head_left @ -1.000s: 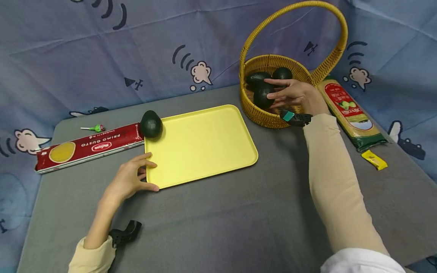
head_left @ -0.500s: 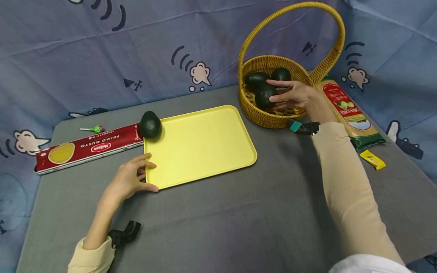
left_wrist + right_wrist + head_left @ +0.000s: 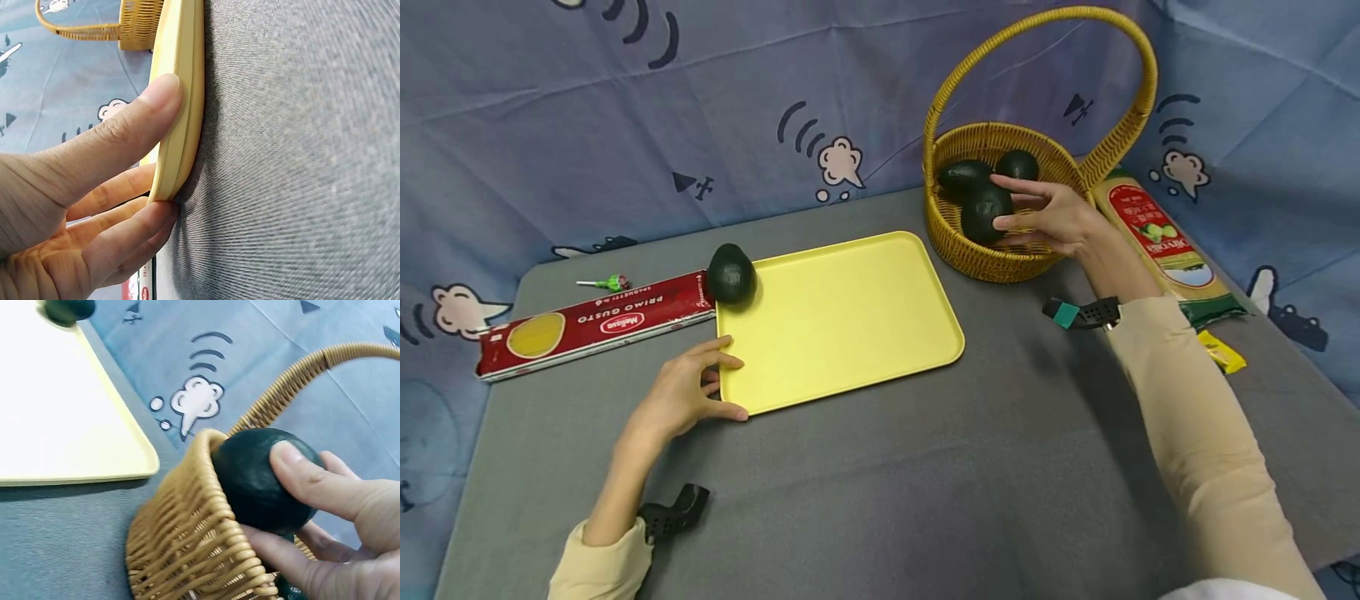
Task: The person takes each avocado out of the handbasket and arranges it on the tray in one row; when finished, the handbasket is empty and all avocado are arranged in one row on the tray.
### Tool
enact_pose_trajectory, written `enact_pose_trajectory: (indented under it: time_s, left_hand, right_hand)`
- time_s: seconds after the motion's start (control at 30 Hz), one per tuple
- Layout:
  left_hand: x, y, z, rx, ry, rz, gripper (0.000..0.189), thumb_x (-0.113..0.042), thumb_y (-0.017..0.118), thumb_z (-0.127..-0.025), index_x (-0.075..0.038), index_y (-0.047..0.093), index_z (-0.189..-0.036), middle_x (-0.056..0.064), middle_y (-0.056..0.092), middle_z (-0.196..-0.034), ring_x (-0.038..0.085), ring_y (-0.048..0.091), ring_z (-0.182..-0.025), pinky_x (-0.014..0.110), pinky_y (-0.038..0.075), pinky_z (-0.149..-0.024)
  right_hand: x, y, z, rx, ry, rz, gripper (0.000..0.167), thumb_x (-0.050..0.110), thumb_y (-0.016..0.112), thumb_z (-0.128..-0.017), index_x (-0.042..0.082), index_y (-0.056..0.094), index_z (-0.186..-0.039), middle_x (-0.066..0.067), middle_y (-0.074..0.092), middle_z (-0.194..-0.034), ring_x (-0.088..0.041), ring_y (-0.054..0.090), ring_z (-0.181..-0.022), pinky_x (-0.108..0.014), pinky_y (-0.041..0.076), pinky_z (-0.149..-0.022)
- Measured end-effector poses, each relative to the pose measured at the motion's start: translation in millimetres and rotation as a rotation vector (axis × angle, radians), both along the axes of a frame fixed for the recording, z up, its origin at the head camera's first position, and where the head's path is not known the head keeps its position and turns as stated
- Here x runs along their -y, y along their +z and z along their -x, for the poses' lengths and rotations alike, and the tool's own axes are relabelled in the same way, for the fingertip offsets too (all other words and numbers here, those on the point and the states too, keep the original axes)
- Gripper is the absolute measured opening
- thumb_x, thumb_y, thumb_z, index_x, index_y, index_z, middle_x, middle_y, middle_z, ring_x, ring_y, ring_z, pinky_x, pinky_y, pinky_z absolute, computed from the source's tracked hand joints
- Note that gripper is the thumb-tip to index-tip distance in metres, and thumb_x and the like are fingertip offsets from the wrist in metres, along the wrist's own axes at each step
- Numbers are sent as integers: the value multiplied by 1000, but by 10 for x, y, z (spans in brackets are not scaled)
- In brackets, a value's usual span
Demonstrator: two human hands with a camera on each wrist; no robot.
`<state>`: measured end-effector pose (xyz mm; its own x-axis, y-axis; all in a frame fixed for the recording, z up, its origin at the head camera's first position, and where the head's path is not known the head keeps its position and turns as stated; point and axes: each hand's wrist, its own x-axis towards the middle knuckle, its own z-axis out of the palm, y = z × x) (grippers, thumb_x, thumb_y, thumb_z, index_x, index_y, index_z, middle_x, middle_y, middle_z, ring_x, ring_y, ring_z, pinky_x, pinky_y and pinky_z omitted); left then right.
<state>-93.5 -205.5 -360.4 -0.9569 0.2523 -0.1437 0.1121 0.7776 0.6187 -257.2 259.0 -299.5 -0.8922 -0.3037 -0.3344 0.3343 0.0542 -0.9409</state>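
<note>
My right hand (image 3: pixel 1056 218) grips a dark green avocado (image 3: pixel 985 213) inside the wicker basket (image 3: pixel 973 260). In the right wrist view the thumb lies on top of this avocado (image 3: pixel 253 484), which sits against the basket's rim, fingers on its far and near sides. Two other avocados rest in the basket behind it. My left hand (image 3: pixel 681 392) holds the near left corner of the yellow tray (image 3: pixel 850 308), thumb along the front edge and fingers at the left edge. Another avocado (image 3: pixel 731 274) stands on the tray's far left corner.
A red spaghetti box (image 3: pixel 602 323) touches the tray's left side, with a lollipop (image 3: pixel 613 283) behind it. Right of the basket lie a pasta-like packet (image 3: pixel 1165 242) and a small yellow wrapper (image 3: pixel 1222 353). The basket's tall handle (image 3: pixel 955 79) arches above it.
The right forearm and wrist have swung right and toward me, while the fingers have shifted slightly with the avocado inside the basket. The left hand and tray look unchanged.
</note>
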Motion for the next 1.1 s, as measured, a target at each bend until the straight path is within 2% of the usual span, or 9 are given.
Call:
enact_pose_trajectory:
  time_s: [0.2,0.3,0.37,0.43,0.5,0.57,0.73,0.9,1.1]
  left_hand:
    - [8,-10,13,5,5,5,63,-15,91,-61,7,65,-115,25,40,-144,38,60,-105,38,58,-79]
    - [11,-19,18,5,2,-1,63,-15,91,-61,7,65,-115,25,40,-144,38,60,-105,38,58,-79]
    - [14,-23,20,-1,-2,-4,63,-15,91,-62,7,65,-114,25,41,-144,38,60,-104,37,58,-79]
    - [17,-26,20,-4,-2,-9,62,-14,91,-62,8,65,-114,26,41,-143,39,59,-104,37,58,-79]
    - [21,-27,19,-11,-3,-6,62,-14,91,-61,8,65,-114,26,41,-143,39,60,-104,37,58,-78]
    - [22,-26,18,-13,-3,-3,62,-14,91,-61,8,65,-114,26,41,-143,39,60,-103,37,58,-78]
    - [18,-14,18,-6,-1,7,64,-16,91,-61,7,65,-115,25,41,-144,38,60,-104,38,58,-78]
    - [18,-8,20,-6,-1,16,65,-17,92,-61,7,65,-115,25,41,-144,38,60,-104,39,58,-79]
    - [21,-9,15,-8,-4,6,63,-15,91,-61,7,65,-115,26,41,-144,39,60,-105,38,58,-79]
  right_hand:
    - [43,-19,-94,-66,-62,92,77,-11,65,-84,17,36,-149,-21,28,-148,-16,67,-93,-44,57,-81]
    - [54,-4,-150,-96,-67,126,74,-13,63,-85,17,40,-147,-21,27,-148,-21,65,-102,-41,59,-76]
    - [66,13,-187,-108,-64,144,72,-13,62,-85,18,41,-146,-17,19,-154,-25,55,-121,-38,60,-75]
    - [90,30,-223,-123,-63,157,70,-12,61,-86,19,43,-146,-13,10,-158,-25,36,-137,-35,60,-74]
    - [119,38,-254,-148,-61,160,69,-12,62,-86,19,43,-145,-9,5,-160,-24,16,-145,-32,60,-74]
    - [152,39,-283,-175,-57,157,69,-11,62,-86,19,44,-145,-8,3,-160,-25,7,-146,-30,59,-74]
    - [243,8,-330,-245,-21,122,68,-11,63,-86,19,45,-144,-14,8,-158,-33,23,-141,-29,58,-77]
    - [360,-61,-339,-308,47,117,66,-12,64,-85,16,49,-142,-16,19,-156,-27,45,-130,-30,58,-78]
    - [562,-172,-322,-354,153,162,66,-14,65,-83,12,49,-141,-14,32,-152,-26,51,-125,-32,58,-81]
